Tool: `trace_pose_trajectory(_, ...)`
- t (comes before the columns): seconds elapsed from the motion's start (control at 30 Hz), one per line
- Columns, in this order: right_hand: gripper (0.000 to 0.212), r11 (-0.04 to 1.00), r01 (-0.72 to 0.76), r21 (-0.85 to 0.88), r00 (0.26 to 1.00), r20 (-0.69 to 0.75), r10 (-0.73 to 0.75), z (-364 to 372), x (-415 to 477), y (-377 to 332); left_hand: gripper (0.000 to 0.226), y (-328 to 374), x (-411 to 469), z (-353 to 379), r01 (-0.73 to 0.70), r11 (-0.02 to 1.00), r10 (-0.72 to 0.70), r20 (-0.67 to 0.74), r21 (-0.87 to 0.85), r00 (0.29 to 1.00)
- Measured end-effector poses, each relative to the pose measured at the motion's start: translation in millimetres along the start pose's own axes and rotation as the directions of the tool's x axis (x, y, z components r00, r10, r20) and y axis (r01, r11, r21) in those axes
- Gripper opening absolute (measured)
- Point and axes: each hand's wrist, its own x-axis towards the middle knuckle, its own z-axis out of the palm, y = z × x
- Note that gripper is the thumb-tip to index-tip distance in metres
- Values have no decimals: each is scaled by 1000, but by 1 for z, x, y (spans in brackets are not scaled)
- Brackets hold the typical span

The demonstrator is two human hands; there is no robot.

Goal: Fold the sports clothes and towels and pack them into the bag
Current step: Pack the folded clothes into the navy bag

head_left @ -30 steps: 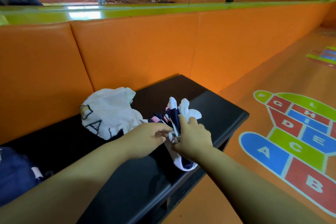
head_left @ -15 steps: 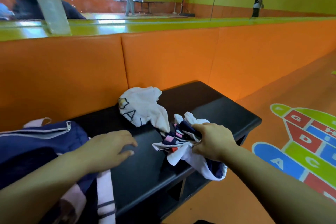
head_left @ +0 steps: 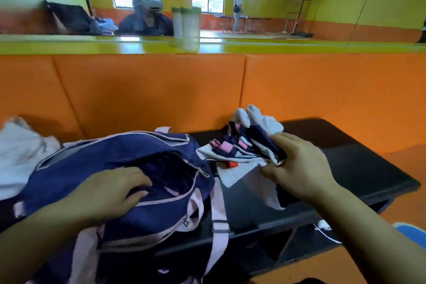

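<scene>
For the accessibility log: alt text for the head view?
A person's right hand grips a bunched navy, white and pink garment over a black bench, beside an unzipped navy bag. The left hand rests at the bag's opening; a white cloth lies far left.

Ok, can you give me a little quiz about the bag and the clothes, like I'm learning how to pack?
1. True or false: the navy bag is zipped shut.
2. Which of the hands grips the navy and white garment? A) left hand B) right hand C) both
3. Fill in: the left hand's fingers rest at the bag's ____.

Key: 1 false, its top zip is open. 2 B. 3 opening.
</scene>
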Motion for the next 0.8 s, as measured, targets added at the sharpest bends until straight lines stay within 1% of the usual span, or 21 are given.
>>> trace_pose_trajectory(0.07, 44, 997, 56, 60, 998, -25, -54, 12, 5, -22, 56, -20, -21, 4, 54, 996, -56, 32, 74, 998)
trace_pose_trajectory(0.1, 47, 993, 85, 85, 996, -32, -82, 19, 8, -34, 55, -27, -31, 5, 82, 992, -86, 41, 92, 995)
trace_pose_trajectory(0.2, 49, 976, 162, 145, 987, -17, -161, 39, 15, -69, 38, -44, -51, 3, 168, 969, -193, 126, 180, 973)
trace_pose_trajectory(0.3, 55, 964, 226, 137, 972, 38, -233, 59, 21, -100, 38, -66, -64, 8, 215, 950, -251, 146, 228, 957)
trace_pose_trajectory(0.37, 59, 960, 257, 113, 958, 98, -268, 71, 25, -115, 33, -83, -63, 16, 152, 936, -188, 85, 319, 979)
trace_pose_trajectory(0.4, 60, 955, 279, 96, 949, 121, -290, 77, 27, -120, 33, -86, -60, 16, 107, 909, -168, 120, 402, 978)
trace_pose_trajectory(0.43, 60, 949, 307, 75, 938, 146, -315, 82, 29, -124, 35, -88, -56, 16, 69, 872, -129, 93, 484, 987)
trace_pose_trajectory(0.47, 60, 941, 335, 50, 924, 176, -338, 87, 32, -127, 37, -88, -50, 17, 61, 864, -152, 142, 500, 978)
trace_pose_trajectory(0.5, 59, 932, 362, 26, 910, 207, -360, 91, 35, -129, 40, -90, -43, 22, 84, 864, -169, 128, 496, 977)
trace_pose_trajectory(0.53, 58, 920, 393, 5, 895, 229, -383, 93, 38, -130, 43, -94, -38, 27, 139, 853, -233, 129, 504, 964)
trace_pose_trajectory(0.6, 59, 887, 461, -24, 857, 271, -438, 99, 41, -129, 48, -101, -28, 27, 160, 849, -283, 177, 504, 943)
trace_pose_trajectory(0.7, 64, 846, 532, -26, 798, 351, -491, 109, 40, -126, 63, -115, -20, 27, 143, 861, -262, 186, 488, 947)
trace_pose_trajectory(0.8, 64, 826, 564, -5, 767, 373, -522, 115, 43, -124, 67, -120, -12, 25, 97, 867, -225, 210, 488, 951)
